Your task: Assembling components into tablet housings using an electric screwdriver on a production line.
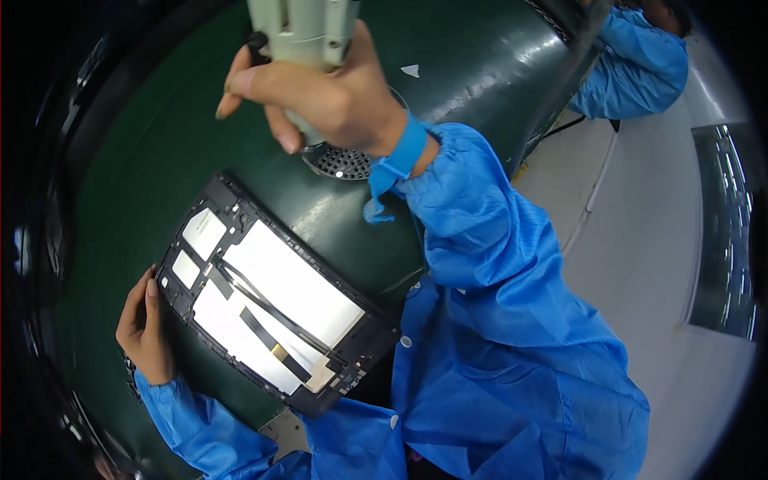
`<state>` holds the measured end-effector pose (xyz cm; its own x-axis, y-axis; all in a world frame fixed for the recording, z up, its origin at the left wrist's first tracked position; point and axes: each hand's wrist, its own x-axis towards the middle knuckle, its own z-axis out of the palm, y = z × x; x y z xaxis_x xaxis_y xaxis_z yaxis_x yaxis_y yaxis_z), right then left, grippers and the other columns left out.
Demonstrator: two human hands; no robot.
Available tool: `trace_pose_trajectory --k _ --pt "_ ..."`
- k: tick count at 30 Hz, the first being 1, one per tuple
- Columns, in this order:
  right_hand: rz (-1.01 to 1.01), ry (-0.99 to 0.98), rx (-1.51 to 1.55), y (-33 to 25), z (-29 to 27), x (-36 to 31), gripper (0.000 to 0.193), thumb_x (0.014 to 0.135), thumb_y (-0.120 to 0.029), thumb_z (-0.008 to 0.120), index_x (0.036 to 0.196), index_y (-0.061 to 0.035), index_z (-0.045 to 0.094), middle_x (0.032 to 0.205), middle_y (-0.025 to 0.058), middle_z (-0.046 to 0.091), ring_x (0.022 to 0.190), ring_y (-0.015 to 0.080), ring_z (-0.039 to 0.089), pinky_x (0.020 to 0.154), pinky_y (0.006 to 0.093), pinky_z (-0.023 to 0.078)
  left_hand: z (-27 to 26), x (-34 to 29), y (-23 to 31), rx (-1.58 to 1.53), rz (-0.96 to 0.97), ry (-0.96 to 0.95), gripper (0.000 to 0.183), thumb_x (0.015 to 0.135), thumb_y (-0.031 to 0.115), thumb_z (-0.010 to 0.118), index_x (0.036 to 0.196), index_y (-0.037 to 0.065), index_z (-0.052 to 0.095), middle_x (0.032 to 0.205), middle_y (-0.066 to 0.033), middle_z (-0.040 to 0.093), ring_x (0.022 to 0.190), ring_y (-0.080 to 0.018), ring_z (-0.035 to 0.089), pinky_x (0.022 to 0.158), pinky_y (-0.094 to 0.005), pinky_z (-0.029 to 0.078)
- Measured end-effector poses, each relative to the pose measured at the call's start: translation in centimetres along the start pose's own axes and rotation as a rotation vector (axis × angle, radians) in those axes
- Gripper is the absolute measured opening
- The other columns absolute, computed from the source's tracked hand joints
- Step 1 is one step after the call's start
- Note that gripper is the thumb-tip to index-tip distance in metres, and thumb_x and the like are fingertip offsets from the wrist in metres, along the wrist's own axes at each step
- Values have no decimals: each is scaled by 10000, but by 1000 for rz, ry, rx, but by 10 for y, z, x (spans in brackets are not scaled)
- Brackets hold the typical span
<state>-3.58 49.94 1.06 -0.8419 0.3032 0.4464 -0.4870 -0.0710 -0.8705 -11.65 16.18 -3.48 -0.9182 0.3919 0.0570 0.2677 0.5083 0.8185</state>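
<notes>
An opened tablet (280, 280) with a black frame, silver-white inner panels and dark ribbon cables lies slanted in front of me. My left hand (148, 332) grips its left edge, thumb on top and the other fingers partly hidden. Above the tablet's far end, my right hand (320, 100) is wrapped round a pale grey-green tool (302, 32) with a black knob. The tool's top runs out of the picture, so its exact kind is unclear. Under that hand shows a round perforated metal disc (340, 162); whether it joins the tool is hidden. A blue strap circles my right wrist.
The dark green work surface (120, 216) extends around the tablet. A small white scrap (410, 71) lies on it beyond my right hand. At the upper right, another person's blue sleeve (640, 68) is beside the table. Pale floor (640, 208) shows at right.
</notes>
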Motion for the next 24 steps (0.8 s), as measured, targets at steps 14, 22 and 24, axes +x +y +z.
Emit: trace_pose_trajectory --k 14,22,24 --pt "22 -2 -59 5 -4 0 126 783 -92 614 781 29 649 666 103 674 419 140 587 372 272 447 3 3 -11 -63 23 -11 261 969 163 605 1139 -18 684 1105 -119 696 1017 -164 627 955 -280 453" --pt "29 -31 -142 4 -6 -1 118 814 -59 643 783 55 652 693 161 678 418 141 575 396 271 460 3 4 -8 -20 34 -15 258 974 157 594 1140 -20 683 1106 -115 695 1021 -163 624 961 -281 447" --pt "30 -7 -121 4 -5 -3 125 801 -84 650 781 40 652 671 125 667 427 140 582 398 269 460 4 4 -7 -18 43 -15 258 975 156 592 1141 -20 683 1107 -113 694 1023 -163 623 962 -282 446"
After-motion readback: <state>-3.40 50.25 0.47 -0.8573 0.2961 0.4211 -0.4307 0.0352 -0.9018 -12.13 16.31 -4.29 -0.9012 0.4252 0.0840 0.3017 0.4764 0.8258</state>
